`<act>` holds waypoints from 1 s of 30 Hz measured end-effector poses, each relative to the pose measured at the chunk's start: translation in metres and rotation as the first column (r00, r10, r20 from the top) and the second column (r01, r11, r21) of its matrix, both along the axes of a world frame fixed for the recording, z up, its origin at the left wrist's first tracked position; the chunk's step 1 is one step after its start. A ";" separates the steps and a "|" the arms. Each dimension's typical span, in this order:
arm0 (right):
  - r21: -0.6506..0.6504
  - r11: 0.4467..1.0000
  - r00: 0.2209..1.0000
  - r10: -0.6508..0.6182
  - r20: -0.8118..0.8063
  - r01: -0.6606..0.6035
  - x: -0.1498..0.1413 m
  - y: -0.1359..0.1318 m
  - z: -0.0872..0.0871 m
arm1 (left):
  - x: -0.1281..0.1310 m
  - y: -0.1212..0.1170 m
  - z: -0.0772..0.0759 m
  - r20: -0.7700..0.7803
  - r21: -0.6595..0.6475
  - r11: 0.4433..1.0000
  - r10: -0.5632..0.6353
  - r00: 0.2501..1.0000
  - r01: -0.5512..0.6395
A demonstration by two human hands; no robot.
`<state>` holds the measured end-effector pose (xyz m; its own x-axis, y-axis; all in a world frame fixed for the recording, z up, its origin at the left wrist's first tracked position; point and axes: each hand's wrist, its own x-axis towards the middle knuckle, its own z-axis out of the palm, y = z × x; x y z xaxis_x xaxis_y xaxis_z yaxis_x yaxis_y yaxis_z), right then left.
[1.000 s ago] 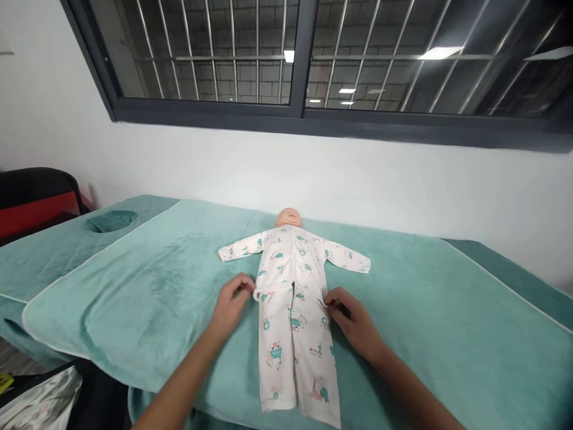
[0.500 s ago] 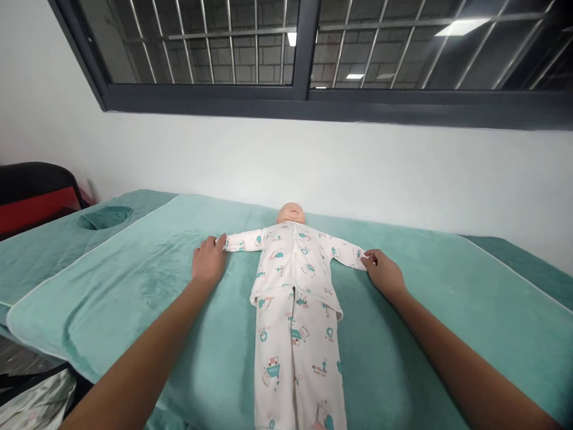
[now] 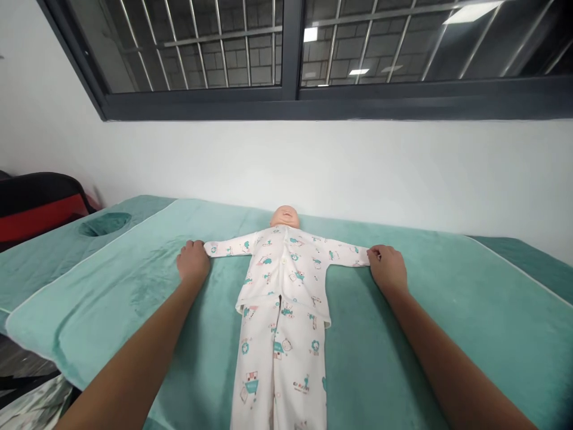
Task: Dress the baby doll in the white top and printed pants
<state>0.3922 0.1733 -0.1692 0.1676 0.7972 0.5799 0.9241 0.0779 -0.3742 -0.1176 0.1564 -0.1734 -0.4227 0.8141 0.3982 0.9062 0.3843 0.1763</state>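
Two white patterned sleeves (image 3: 349,253) on a face-up doll (image 3: 285,217) stretch wide across a green bed (image 3: 430,316), left hand (image 3: 193,261) pinching one cuff (image 3: 210,249), right hand (image 3: 388,269) pinching the other

This resembles a massage room (face-hole bed (image 3: 54,260)).

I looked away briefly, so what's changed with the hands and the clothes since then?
The left hand and right hand have left the hem of the shirt and moved up and outward to the ends of the sleeves. The right appears to pinch its cuff; the left's grip is hidden. Both sleeves now lie straighter outward. The doll still lies on the green cover, trousers below the shirt.
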 end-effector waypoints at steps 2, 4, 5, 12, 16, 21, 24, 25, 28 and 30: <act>0.041 0.998 0.998 0.040 0.053 -0.043 -0.007 -0.007 0.003 | 0.001 -0.005 0.000 0.022 0.053 0.998 0.032 0.999 -0.033; 0.103 0.988 0.990 0.104 0.099 -0.114 -0.022 -0.014 0.006 | 0.007 -0.012 0.001 0.036 0.134 0.989 0.054 0.998 -0.058; 0.129 0.979 0.983 0.145 0.109 -0.158 -0.032 -0.018 0.007 | 0.012 -0.015 0.002 0.035 0.192 0.981 0.028 0.999 -0.035; 0.085 0.948 0.952 0.308 0.000 -0.306 -0.118 -0.019 0.006 | 0.046 -0.015 0.000 -0.124 0.156 0.797 -0.571 0.812 0.584; -0.058 0.976 0.971 0.217 0.097 -0.212 -0.128 -0.011 0.003 | 0.039 -0.007 -0.003 -0.057 0.014 0.851 -0.524 0.850 0.526; -0.220 0.970 0.983 0.129 0.130 -0.098 -0.098 -0.011 0.004 | 0.017 0.001 -0.001 -0.018 -0.071 0.852 -0.521 0.853 0.519; -0.280 0.956 0.980 0.131 0.147 -0.085 -0.076 -0.016 0.006 | 0.004 0.003 -0.001 0.015 -0.103 0.840 -0.533 0.846 0.532; -0.297 0.952 0.981 0.123 0.153 -0.073 -0.070 -0.019 0.006 | 0.001 0.003 -0.001 0.027 -0.108 0.838 -0.535 0.844 0.535; -0.332 0.943 0.984 0.070 0.167 -0.011 -0.059 -0.030 0.003 | -0.004 0.001 -0.002 0.055 -0.105 0.846 -0.520 0.852 0.523; -0.345 0.937 0.983 0.019 0.182 0.046 -0.056 -0.040 -0.001 | -0.004 -0.004 -0.003 0.068 -0.093 0.860 -0.497 0.865 0.501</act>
<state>0.3360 0.1333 -0.1702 0.0987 0.9522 0.2890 0.9783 -0.0396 -0.2034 -0.1216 0.1526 -0.1764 0.0374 0.9559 0.2913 0.9745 -0.0995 0.2011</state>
